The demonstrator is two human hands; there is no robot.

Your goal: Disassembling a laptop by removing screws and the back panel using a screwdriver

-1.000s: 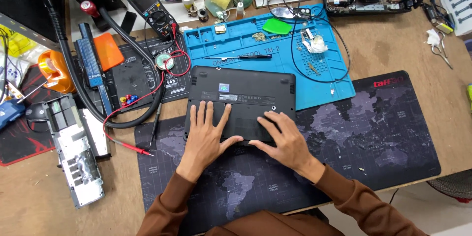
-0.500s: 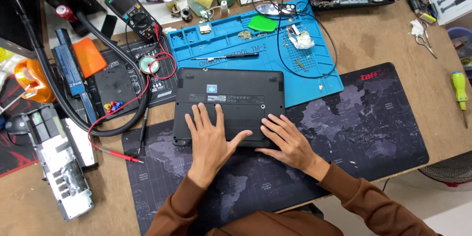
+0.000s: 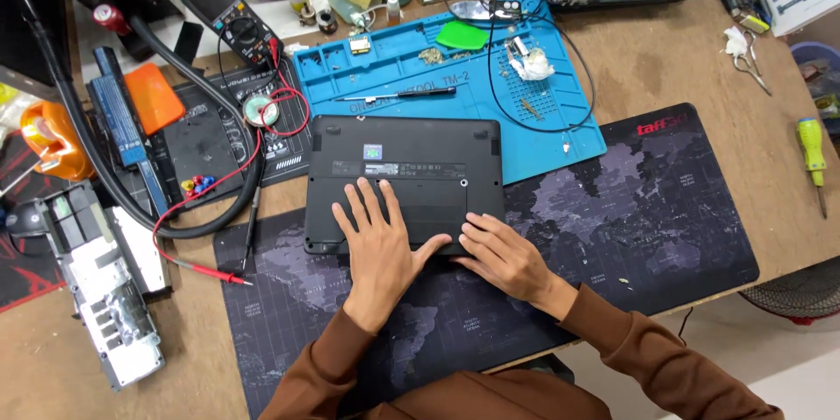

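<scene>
A black laptop lies upside down, partly on a dark map-printed desk mat and partly on a blue silicone work mat. My left hand rests flat on the laptop's near half, fingers spread. My right hand lies flat at the laptop's near right corner, fingers pointing left and touching its edge. Neither hand holds anything. Both arms wear brown sleeves.
On the blue mat lie a black screwdriver, a green pick and small parts. A multimeter with red lead, black hose, battery and metal part are at left. A yellow-green screwdriver lies right.
The view has shifted, so the laptop and both hands sit further left in frame. The hands stay pressed flat on the laptop's base in much the same pose.
</scene>
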